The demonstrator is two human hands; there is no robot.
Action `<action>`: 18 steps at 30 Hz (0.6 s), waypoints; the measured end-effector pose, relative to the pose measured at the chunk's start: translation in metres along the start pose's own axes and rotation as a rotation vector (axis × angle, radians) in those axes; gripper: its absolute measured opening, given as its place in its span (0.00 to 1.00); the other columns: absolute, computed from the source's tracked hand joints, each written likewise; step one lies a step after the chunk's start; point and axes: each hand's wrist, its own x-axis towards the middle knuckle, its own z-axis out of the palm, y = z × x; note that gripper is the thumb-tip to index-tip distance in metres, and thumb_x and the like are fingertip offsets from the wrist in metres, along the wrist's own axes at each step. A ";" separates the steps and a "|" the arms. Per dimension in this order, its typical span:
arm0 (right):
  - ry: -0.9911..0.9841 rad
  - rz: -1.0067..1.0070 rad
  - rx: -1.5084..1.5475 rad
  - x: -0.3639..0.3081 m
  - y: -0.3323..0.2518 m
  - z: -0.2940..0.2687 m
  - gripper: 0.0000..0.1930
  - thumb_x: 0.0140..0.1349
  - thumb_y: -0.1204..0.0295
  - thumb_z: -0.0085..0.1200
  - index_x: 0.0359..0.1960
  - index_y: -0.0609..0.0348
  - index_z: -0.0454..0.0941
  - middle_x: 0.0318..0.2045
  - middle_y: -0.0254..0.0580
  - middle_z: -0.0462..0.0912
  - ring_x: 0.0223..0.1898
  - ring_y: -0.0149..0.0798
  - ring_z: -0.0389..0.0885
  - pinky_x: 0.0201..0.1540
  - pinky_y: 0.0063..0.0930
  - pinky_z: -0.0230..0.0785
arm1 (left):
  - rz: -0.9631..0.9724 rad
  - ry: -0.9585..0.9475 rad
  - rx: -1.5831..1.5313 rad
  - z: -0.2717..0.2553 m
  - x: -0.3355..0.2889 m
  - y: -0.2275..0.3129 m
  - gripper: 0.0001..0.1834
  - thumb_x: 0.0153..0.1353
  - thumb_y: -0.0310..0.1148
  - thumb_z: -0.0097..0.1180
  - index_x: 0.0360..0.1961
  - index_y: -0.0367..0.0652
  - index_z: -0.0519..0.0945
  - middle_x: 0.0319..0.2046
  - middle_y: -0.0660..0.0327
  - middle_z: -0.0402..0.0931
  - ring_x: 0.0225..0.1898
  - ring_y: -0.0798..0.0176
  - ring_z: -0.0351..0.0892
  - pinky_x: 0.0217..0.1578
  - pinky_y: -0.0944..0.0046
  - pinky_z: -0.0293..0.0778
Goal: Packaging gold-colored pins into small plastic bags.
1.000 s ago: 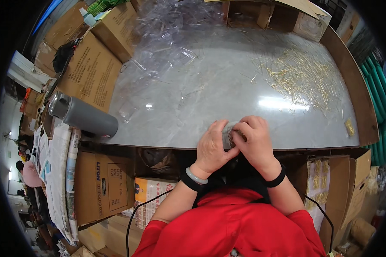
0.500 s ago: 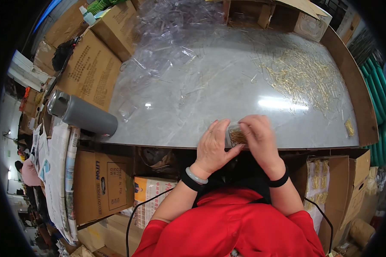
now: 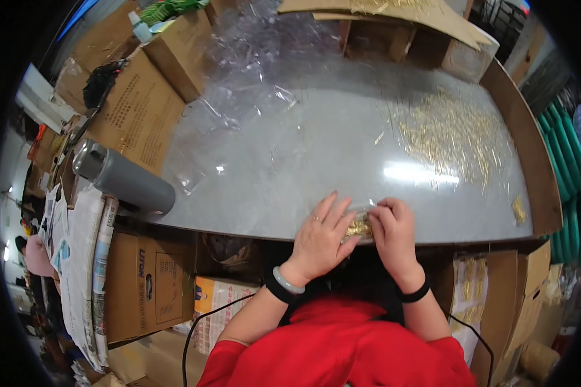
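Observation:
At the near edge of the table, a small clear plastic packet (image 3: pixel 359 227) with thin gold-coloured pins inside sits between my hands. My left hand (image 3: pixel 317 242) holds its left side, thumb along the near edge and fingers lying over the far left part. The fingertips of my right hand (image 3: pixel 395 240) are pinched together at the packet's right end. My fingers cover both ends of it. To the far right lies a wide spread of loose gold-coloured pins (image 3: pixel 455 135).
Clear plastic packets (image 3: pixel 258 58) are heaped at the far left. A grey bottle (image 3: pixel 132 182) lies tilted by the left cardboard box (image 3: pixel 126 109). A small bundle of pins (image 3: pixel 519 209) rests near the right cardboard wall (image 3: pixel 529 142). Cardboard compartments (image 3: pixel 381 42) stand at the back.
The packet has tilted, and its gold contents show in a flatter band. My right fingers have drawn together at its right end. The whole view has shifted slightly.

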 end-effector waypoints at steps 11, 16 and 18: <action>-0.427 -0.185 0.153 0.124 0.007 -0.037 0.17 0.69 0.70 0.56 0.57 0.63 0.76 0.56 0.54 0.77 0.57 0.58 0.76 0.59 0.42 0.70 | -0.124 0.047 0.059 -0.036 -0.008 -0.038 0.23 0.63 0.40 0.63 0.53 0.35 0.78 0.60 0.46 0.71 0.65 0.38 0.66 0.68 0.38 0.61; -0.462 -0.235 0.103 0.233 0.042 0.053 0.18 0.69 0.68 0.53 0.57 0.63 0.76 0.58 0.55 0.77 0.59 0.59 0.76 0.61 0.44 0.70 | -0.190 0.066 0.116 -0.044 -0.013 -0.052 0.24 0.64 0.45 0.62 0.52 0.38 0.79 0.61 0.50 0.73 0.66 0.39 0.64 0.69 0.32 0.52; -0.443 -0.255 0.035 0.279 0.056 0.097 0.18 0.69 0.69 0.52 0.57 0.63 0.77 0.58 0.55 0.77 0.60 0.59 0.75 0.62 0.45 0.69 | -0.217 0.069 0.102 -0.045 -0.016 -0.054 0.24 0.63 0.47 0.61 0.52 0.40 0.80 0.61 0.52 0.73 0.66 0.41 0.65 0.69 0.32 0.52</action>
